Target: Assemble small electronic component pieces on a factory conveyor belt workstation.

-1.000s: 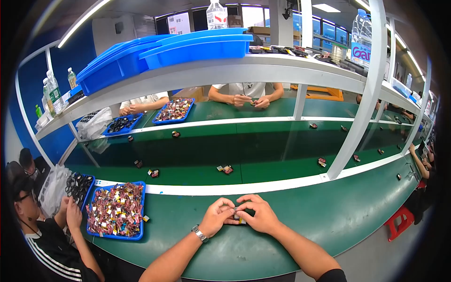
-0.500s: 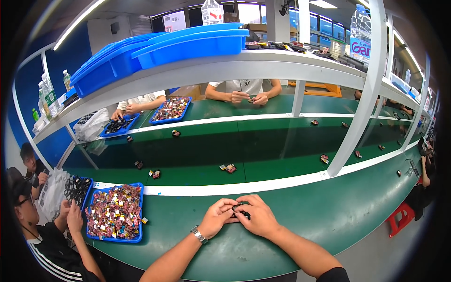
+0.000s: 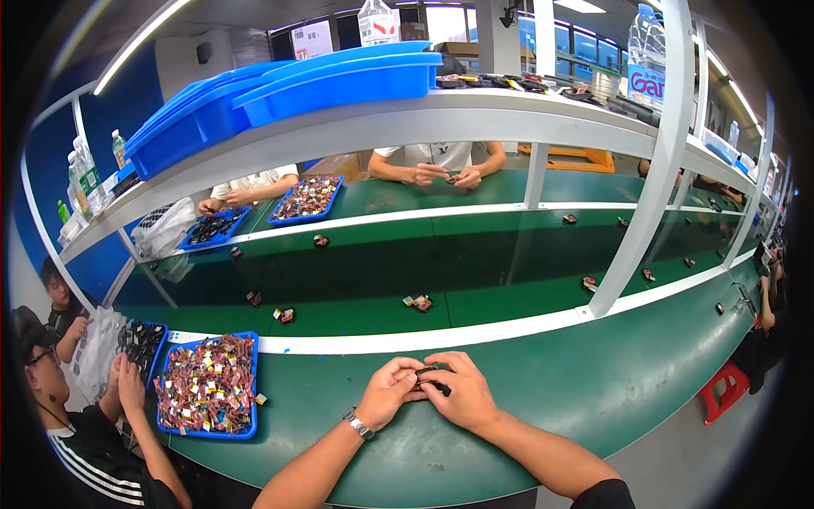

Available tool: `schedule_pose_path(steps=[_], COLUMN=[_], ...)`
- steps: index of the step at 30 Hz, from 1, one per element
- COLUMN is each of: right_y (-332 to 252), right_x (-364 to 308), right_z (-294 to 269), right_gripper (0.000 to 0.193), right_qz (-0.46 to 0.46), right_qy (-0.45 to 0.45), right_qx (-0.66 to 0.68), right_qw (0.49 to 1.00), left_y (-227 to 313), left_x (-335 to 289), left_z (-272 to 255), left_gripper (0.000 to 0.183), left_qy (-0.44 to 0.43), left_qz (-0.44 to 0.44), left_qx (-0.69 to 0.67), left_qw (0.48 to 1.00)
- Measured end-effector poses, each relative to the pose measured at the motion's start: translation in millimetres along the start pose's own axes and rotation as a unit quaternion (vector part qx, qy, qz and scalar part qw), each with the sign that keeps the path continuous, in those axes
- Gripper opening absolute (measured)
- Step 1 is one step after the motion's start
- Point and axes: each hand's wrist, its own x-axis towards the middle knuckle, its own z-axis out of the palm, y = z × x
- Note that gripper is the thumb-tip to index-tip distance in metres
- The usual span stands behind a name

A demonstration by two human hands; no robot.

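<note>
We hold one small, dark piece [image 3: 429,378] between our left hand [image 3: 393,388] and right hand [image 3: 463,392], over the green worktop [image 3: 543,390]; mostly covered, its full shape is unclear.

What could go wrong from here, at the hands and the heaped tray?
The small dark part, gripped by the fingers of the left hand and right hand, might slip onto the green table. The blue tray is piled high, so pieces could spill; one white-and-yellow piece at its right edge might get knocked away.
</note>
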Motion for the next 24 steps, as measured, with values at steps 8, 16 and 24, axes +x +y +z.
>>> schedule_pose_path(steps=[8,16,24], right_y=[0.3,5.9,1.1], right_x=[-1.3,-1.5,-0.8], right_z=[-0.9,1.3,-1.0], right_gripper=[0.018,0.019,0.019], right_qz=[-0.009,0.028,0.017], right_qy=[-0.001,-0.014,-0.01], right_qx=[-0.007,0.063,0.057], right_qw=[1.0,0.998,0.998], left_y=[1.9,-0.6,-2.3], left_x=[-0.7,-0.2,0.4], left_z=[1.7,-2.6,-5.9], left_gripper=[0.019,0.022,0.023], left_qy=[0.007,-0.013,-0.031], left_qz=[-0.006,0.005,0.015], left_qx=[0.002,-0.023,-0.039], left_qw=[1.0,1.0,0.999])
